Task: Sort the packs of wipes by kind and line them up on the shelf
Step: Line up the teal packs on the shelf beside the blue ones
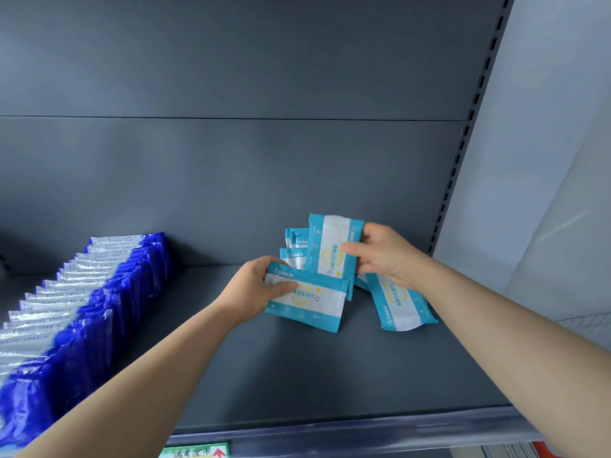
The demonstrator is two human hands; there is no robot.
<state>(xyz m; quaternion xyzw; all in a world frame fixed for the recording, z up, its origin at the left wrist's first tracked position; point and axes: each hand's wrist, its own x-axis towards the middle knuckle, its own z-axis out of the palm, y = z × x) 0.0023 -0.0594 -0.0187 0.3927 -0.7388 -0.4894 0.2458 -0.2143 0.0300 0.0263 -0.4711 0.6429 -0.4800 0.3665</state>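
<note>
Biggest thing in my feed is the dark grey metal shelf (297, 365), matte and flat, with a smooth back panel and a slotted upright on the right. Both bare forearms reach in from the bottom corners, stretched forward and angled toward each other so the hands meet near the back of the shelf, right of centre. Along the left there's a long row of dark blue packs (76, 312), glossy crinkly foil with silver tops, standing on edge one behind another from the front lip back to the panel. Over by the hands are the light blue packs: a few upright ones (295, 243) leaning at the back panel, and one lying flat (401, 302) on the shelf under my right wrist, flat soft pouches with a white band and crimped ends. The left hand (256, 290) is curled around the left end of a teal pack (309, 297), thumb on top, held roughly level just above the shelf. The right hand (385, 254) pinches another teal pack (332, 247) by its right edge, held upright.
</note>
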